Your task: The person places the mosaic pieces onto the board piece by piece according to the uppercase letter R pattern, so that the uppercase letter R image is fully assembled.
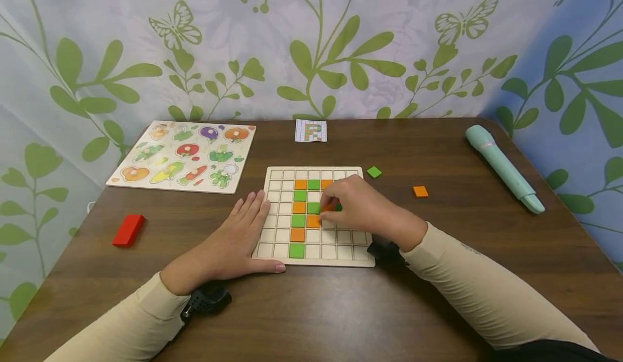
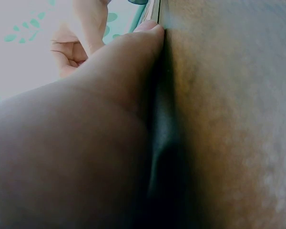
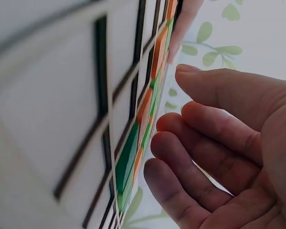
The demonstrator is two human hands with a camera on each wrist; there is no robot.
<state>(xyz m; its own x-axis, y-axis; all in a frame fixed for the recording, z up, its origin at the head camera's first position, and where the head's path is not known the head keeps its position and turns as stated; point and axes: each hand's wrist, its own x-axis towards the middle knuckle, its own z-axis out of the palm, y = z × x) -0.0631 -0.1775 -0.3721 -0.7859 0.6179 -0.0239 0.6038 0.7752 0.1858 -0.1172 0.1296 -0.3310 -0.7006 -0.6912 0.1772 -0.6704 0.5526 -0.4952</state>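
Observation:
In the head view, a pale wooden grid board (image 1: pixel 336 237) lies on the table with several orange and green square tiles in its cells. My left hand (image 1: pixel 233 237) rests spread at the board's left side, fingertips on its left edge and thumb along the front edge. Over the board's middle is my right hand (image 1: pixel 362 205), its fingertips by an orange tile (image 1: pixel 328 207) that they partly hide. The right wrist view shows the thumb (image 3: pixel 219 86) apart from the loosely bent fingers, with nothing visible between them. Some cells behind the right hand are hidden.
A loose green tile (image 1: pixel 373 172) and an orange tile (image 1: pixel 420 191) lie right of the board. A patterned card (image 1: pixel 311 131) is behind it. Leftward are a vegetable puzzle board (image 1: pixel 194 156) and a red block (image 1: pixel 128 230). A mint-green cylindrical object (image 1: pixel 506 167) lies far right.

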